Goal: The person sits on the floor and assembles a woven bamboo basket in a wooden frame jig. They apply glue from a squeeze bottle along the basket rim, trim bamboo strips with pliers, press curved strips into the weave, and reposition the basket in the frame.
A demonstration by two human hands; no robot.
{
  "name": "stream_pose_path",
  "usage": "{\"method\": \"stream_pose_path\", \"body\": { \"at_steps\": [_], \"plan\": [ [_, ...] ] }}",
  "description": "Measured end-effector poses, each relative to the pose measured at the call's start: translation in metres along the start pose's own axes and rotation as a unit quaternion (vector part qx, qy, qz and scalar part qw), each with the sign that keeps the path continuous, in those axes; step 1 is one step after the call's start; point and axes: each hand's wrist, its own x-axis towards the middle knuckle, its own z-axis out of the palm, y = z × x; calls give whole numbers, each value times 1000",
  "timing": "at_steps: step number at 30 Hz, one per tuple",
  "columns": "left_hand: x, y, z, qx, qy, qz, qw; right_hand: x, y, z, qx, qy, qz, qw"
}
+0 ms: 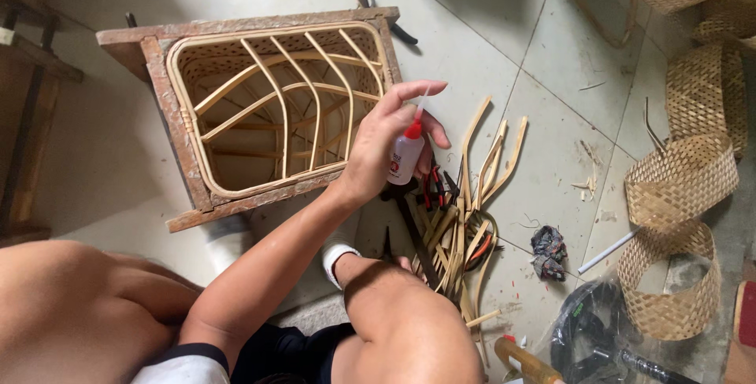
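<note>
My left hand (pixel 376 154) is raised over the tiled floor, shut on a small white glue bottle (pixel 405 155) with a red nozzle pointing up. It hovers beside the right edge of a worn wooden box frame (pixel 183 155) that holds a rattan basket skeleton (pixel 276 108) of curved ribs. A heap of bent bamboo strips (pixel 461 226) and red-handled pliers (pixel 431 189) lies just beneath and to the right of the hand. My right hand is out of view.
My bare knees (pixel 394 329) fill the bottom. Woven bamboo bands (pixel 681 179) and baskets (pixel 705 92) lie at the right. A dark rag (pixel 548 250), a white stick (pixel 606 252) and a black plastic bag (pixel 587 337) rest on the tiles. Dark wooden furniture (pixel 31 92) stands at the left.
</note>
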Motion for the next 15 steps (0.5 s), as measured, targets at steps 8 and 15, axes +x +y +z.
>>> {"method": "stream_pose_path", "body": {
  "at_steps": [8, 15],
  "plan": [
    [2, -20, 7, 134, 3, 55, 989, 12, -16, -45, 37, 81, -38, 995],
    [-12, -38, 17, 142, -15, -25, 989, -53, -148, -177, 270, 287, -495, 775]
  ]
}}
